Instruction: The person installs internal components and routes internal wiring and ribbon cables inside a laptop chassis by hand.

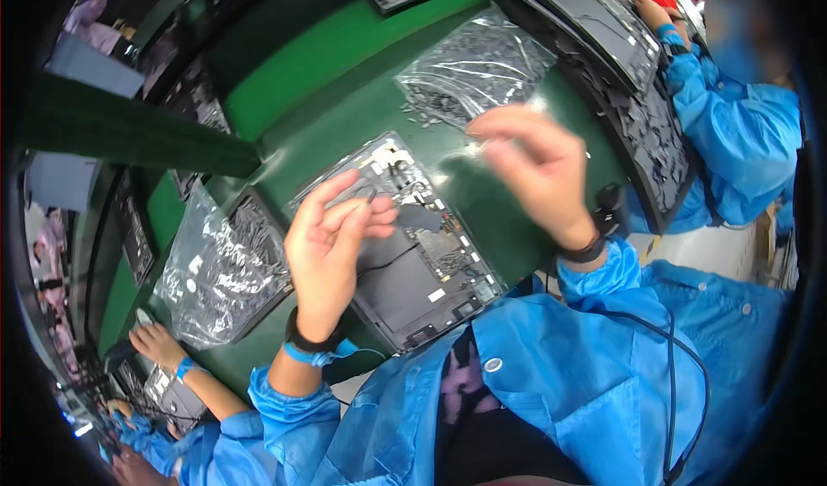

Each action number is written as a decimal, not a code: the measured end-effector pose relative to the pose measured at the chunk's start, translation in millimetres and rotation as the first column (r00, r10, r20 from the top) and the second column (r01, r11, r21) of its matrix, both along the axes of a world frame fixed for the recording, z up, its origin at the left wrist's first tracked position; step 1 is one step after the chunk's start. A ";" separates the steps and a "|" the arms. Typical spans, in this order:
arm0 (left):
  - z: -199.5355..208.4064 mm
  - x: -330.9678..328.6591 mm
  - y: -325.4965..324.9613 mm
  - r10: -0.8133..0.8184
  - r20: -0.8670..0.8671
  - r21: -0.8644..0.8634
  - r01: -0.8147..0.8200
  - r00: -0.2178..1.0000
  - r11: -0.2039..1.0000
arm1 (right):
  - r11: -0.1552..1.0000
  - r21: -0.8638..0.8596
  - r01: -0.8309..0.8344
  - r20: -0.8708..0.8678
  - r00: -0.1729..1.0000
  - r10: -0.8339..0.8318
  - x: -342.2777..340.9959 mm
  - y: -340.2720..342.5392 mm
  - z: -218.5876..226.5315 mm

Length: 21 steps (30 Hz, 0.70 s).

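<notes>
An opened laptop base (405, 292) lies on the green bench in front of me, its circuit board and dark battery area exposed. Over its left side is my left hand (332, 240), thumb and fingers drawn together on a small dark piece (372, 196). My right hand (543, 171) hovers beyond the laptop's right side, fingers curled toward the thumb; what they pinch, if anything, is too small to make out. Just past its fingertips lies a clear plastic bag (474, 59), with small dark parts (426, 107) in it and spilling at its near edge.
To the left, a tray (258, 219) holds dark parts beside another clear bag (202, 271). On the right stands a black bin of dark scraps (659, 163), with laptop parts (594, 29) above it. Co-workers in blue work at both sides; one hand (159, 345) is at lower left.
</notes>
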<state>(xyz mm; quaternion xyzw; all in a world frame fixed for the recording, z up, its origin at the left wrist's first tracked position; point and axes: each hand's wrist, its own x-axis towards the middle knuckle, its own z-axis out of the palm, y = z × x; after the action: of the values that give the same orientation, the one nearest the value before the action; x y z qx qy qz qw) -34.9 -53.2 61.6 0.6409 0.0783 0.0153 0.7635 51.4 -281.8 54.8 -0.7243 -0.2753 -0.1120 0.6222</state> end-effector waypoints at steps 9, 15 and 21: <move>2.7 -1.1 -0.7 0.036 0.091 -0.162 -0.021 0.995 0.987 | 0.825 0.515 -0.233 -0.538 0.662 0.522 -18.2 77.3 -12.9; -7.3 8.3 0.5 0.018 0.109 -0.216 0.006 0.994 0.976 | 0.774 0.591 -0.228 -0.580 0.546 0.604 -13.6 80.8 -14.5; -8.9 40.3 35.9 -0.075 0.018 0.282 0.067 0.997 0.957 | 0.861 0.468 -0.199 -0.538 0.708 0.457 34.8 60.7 -17.5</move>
<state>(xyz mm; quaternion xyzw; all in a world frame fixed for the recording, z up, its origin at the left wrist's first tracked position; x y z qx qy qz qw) 5.4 -17.2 52.8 0.7449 0.0413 0.0078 0.6658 86.2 -221.2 37.3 -0.5234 -0.1498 0.2022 0.8140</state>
